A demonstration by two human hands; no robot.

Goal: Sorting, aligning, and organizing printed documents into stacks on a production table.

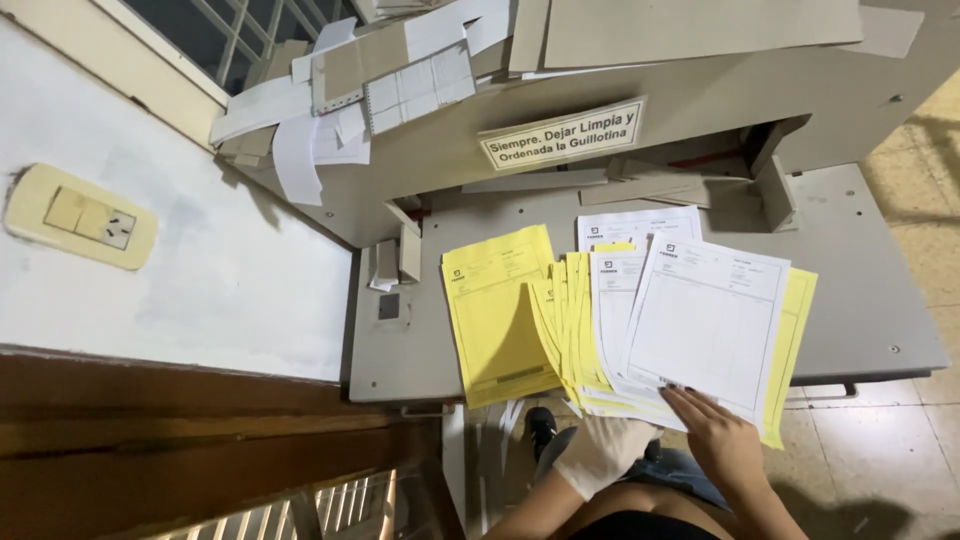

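Yellow and white paper forms lie fanned across the grey metal tabletop (860, 300) of a paper cutter, and both hands meet the fan at its near edge. The fanned sheets (610, 330) spread away from the person, their long axes running from the near edge toward the cutter's housing, each sheet slipped a little sideways from the next. The right hand (722, 438), bare, rests its fingertips (690, 398) flat on the bottom edge of the top white form (705, 320); the fingers lie extended and pressed down on the paper rather than closed around it. The left hand (600, 452), in a thin white glove, sits just below the edge of the fan, partly under the sheets, and whether its fingers pinch the paper or merely support it cannot be told. The right hand is the nearer one to the top form, which lies directly ahead of it.

To the left, a separate yellow stack (495, 315) lies squared up, just beside the fan. Behind it lies another white sheet (640, 225), partly covered. Paper looks smooth, thin and printed with faint ruled boxes. Offcut strips and cardboard scraps (380, 90) are heaped on the machine's top, by a cream wall socket (80, 215).
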